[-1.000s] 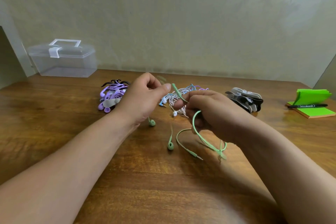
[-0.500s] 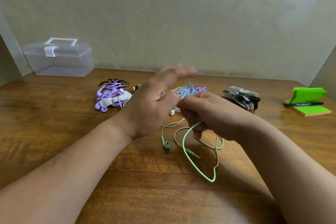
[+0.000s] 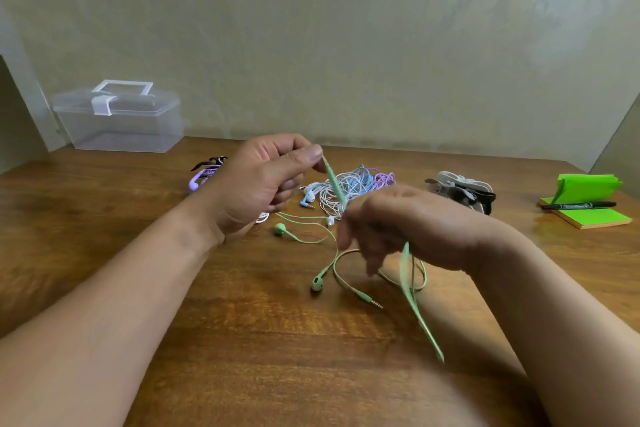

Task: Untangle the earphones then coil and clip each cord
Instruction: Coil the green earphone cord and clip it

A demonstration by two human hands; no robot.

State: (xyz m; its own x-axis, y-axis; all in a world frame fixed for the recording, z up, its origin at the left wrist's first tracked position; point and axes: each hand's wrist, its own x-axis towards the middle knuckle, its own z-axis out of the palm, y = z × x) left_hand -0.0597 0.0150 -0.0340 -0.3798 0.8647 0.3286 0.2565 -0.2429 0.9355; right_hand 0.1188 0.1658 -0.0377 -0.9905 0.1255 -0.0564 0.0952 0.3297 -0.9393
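Note:
My left hand (image 3: 263,184) pinches the green earphone cord (image 3: 333,180) between thumb and fingers, above the table. My right hand (image 3: 408,222), blurred by motion, has its fingers curled round the same cord, and a loop (image 3: 410,291) hangs below it. Two green earbuds (image 3: 318,282) (image 3: 280,228) and the jack plug (image 3: 371,302) lie on the wood. Behind the hands sits a tangle of white, blue and purple earphones (image 3: 353,184). A purple coiled set (image 3: 201,177) lies partly hidden behind my left hand.
A clear plastic box (image 3: 119,118) with a white latch stands at the back left. A pile of grey and black clips (image 3: 462,189) lies at the right. Green sticky notes (image 3: 588,208) with a black marker (image 3: 578,205) sit at the far right edge of the wooden table (image 3: 104,225).
My left hand, open and raised half a second ago, has closed on the green cord. My right hand moved right and down, and the hanging loop swung lower.

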